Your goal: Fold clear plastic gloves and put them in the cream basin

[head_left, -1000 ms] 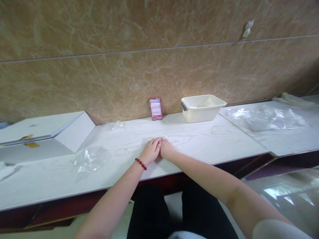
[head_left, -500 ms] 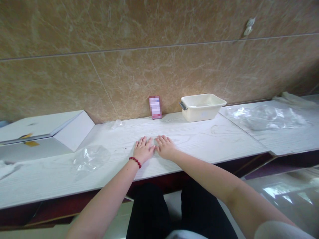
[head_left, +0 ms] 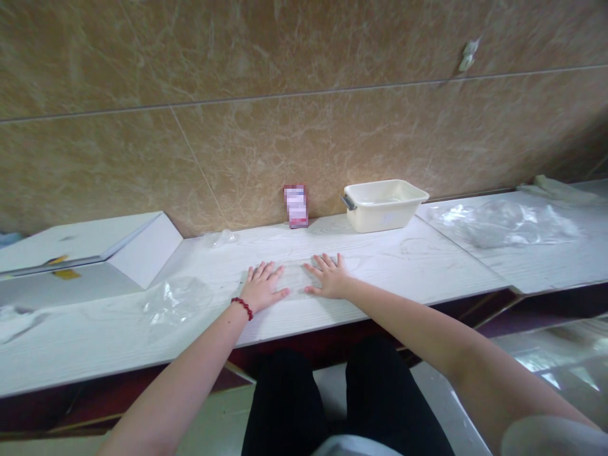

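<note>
My left hand (head_left: 263, 288), with a red bead bracelet (head_left: 242, 306) at the wrist, lies palm down with its fingers spread. My right hand (head_left: 329, 277) rests the same way a short distance to the right. Between the two, a thin clear sheet (head_left: 294, 278), apparently flat plastic film or a bag, lies on the white wood-grain tabletop (head_left: 380, 266). Both hands seem to press on its sides; its outline is faint.
A cream plastic bin (head_left: 382, 215) and a phone-like upright object (head_left: 297, 206), its face blurred, stand by the wall. Clear plastic bags (head_left: 175, 303) lie left, beside a white box (head_left: 142, 250). More clear plastic (head_left: 513, 223) lies right.
My hands have moved apart, the left one leftward and the right one rightward, and their fingers are more spread. The clear sheet between them now shows.
</note>
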`<state>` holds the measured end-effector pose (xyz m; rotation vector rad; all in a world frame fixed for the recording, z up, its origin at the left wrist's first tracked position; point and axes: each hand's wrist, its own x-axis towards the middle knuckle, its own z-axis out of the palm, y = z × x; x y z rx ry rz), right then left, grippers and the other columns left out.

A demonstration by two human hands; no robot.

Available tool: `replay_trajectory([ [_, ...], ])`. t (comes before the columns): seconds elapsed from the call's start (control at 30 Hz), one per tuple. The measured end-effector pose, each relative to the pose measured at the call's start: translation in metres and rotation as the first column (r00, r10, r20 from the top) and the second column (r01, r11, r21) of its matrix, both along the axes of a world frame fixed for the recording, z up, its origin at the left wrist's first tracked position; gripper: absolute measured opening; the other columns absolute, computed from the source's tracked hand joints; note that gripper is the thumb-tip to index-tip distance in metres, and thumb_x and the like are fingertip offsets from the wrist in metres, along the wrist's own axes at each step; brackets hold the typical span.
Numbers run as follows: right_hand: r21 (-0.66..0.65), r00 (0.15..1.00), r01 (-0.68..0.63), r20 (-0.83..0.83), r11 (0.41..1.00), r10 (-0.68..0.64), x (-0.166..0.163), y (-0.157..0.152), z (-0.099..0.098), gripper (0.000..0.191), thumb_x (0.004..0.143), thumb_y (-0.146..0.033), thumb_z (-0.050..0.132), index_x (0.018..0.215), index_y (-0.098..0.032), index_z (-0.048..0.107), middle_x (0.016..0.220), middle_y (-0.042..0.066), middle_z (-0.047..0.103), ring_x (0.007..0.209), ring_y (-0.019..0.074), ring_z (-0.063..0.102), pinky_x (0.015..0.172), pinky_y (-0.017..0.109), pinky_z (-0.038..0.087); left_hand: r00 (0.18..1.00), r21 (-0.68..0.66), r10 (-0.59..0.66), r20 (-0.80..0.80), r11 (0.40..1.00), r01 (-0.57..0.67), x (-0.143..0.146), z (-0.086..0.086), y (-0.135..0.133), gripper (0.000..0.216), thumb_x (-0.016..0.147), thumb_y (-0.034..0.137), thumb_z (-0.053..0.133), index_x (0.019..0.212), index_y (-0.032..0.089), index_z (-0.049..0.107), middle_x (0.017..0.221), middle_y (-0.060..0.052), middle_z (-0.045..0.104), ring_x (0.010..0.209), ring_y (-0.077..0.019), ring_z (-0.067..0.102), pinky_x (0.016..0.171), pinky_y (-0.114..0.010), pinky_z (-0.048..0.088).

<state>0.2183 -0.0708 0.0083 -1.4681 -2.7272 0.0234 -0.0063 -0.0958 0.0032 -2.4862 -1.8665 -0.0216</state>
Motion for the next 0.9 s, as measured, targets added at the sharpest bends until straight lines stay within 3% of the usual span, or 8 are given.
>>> replay_trajectory([
  [0.17, -0.014, 1.000, 0.019, 0.016, 1.000, -0.018, 0.016, 0.006, -0.002, 0.075, 0.067, -0.070, 0.021, 0.130, -0.029, 0.016, 0.135, 0.009, 0.016, 0.121, 0.0362, 0.004, 0.084, 0.064, -0.002, 1.000, -0.022, -0.006, 0.020, 1.000, 0.007, -0.004, 0.002, 0.000, 0.073, 0.067, 0.067, 0.026, 0.128, 0.028, 0.020, 0.136, -0.007, 0.018, 0.123, -0.0304, 0.007, 0.093, -0.051, 0.001],
  [0.3, 0.108, 0.999, 0.025, -0.042, 0.994, -0.021, 0.030, 0.001, 0.002, 0.061, 0.075, -0.059, 0.027, 0.125, -0.024, 0.031, 0.129, 0.011, 0.029, 0.119, 0.0346, 0.012, 0.085, 0.064, 0.002, 0.999, -0.032, -0.011, 0.042, 0.999, 0.013, -0.003, 0.003, 0.000, 0.073, 0.067, 0.066, 0.027, 0.129, 0.028, 0.019, 0.136, -0.007, 0.017, 0.123, -0.0306, 0.006, 0.093, -0.052, -0.001],
  [0.4, 0.237, 0.984, -0.148, -0.063, 0.960, 0.167, 0.039, -0.011, 0.013, 0.041, 0.079, -0.043, 0.037, 0.113, -0.023, 0.047, 0.112, 0.009, 0.047, 0.110, 0.0266, 0.030, 0.091, 0.058, 0.003, 0.999, -0.034, -0.008, 0.051, 0.999, 0.010, -0.003, 0.003, 0.000, 0.072, 0.068, 0.066, 0.027, 0.128, 0.027, 0.020, 0.136, -0.007, 0.017, 0.123, -0.0305, 0.006, 0.093, -0.051, -0.001],
  [0.5, 0.307, 0.908, -0.399, 0.005, 0.864, 0.418, 0.042, -0.024, 0.024, 0.026, 0.078, -0.034, 0.043, 0.099, -0.024, 0.056, 0.095, 0.005, 0.055, 0.099, 0.0202, 0.038, 0.094, 0.054, 0.003, 0.998, -0.031, -0.005, 0.059, 1.000, 0.007, -0.003, 0.002, -0.001, 0.072, 0.068, 0.066, 0.027, 0.128, 0.028, 0.021, 0.136, -0.007, 0.016, 0.123, -0.0304, 0.007, 0.093, -0.052, -0.002],
  [0.57, 0.332, 0.852, -0.507, 0.058, 0.795, 0.520, 0.041, -0.029, 0.028, 0.020, 0.078, -0.030, 0.044, 0.092, -0.024, 0.058, 0.089, 0.003, 0.056, 0.095, 0.0185, 0.040, 0.094, 0.054, 0.004, 0.998, -0.032, -0.001, 0.059, 0.999, 0.002, -0.003, 0.001, 0.000, 0.072, 0.068, 0.066, 0.027, 0.128, 0.028, 0.021, 0.136, -0.006, 0.016, 0.123, -0.0302, 0.006, 0.093, -0.052, -0.002],
  [0.67, 0.357, 0.816, -0.566, 0.113, 0.743, 0.567, 0.035, -0.031, 0.031, 0.017, 0.080, -0.023, 0.043, 0.084, -0.023, 0.059, 0.081, 0.002, 0.057, 0.090, 0.0168, 0.041, 0.093, 0.055, 0.005, 0.999, -0.030, 0.006, 0.049, 1.000, -0.005, -0.003, -0.001, 0.000, 0.072, 0.068, 0.067, 0.025, 0.128, 0.028, 0.021, 0.136, -0.006, 0.016, 0.123, -0.0300, 0.007, 0.093, -0.052, -0.002],
  [0.9, 0.357, 0.804, -0.594, 0.222, 0.721, 0.552, 0.024, -0.028, 0.032, 0.021, 0.080, -0.015, 0.039, 0.070, -0.019, 0.057, 0.071, 0.001, 0.055, 0.080, 0.0150, 0.041, 0.091, 0.052, 0.008, 1.000, -0.035, 0.015, 0.019, 0.999, -0.014, 0.000, 0.002, -0.001, 0.072, 0.068, 0.067, 0.023, 0.128, 0.029, 0.020, 0.136, -0.004, 0.016, 0.123, -0.0300, 0.008, 0.093, -0.052, 0.000],
])
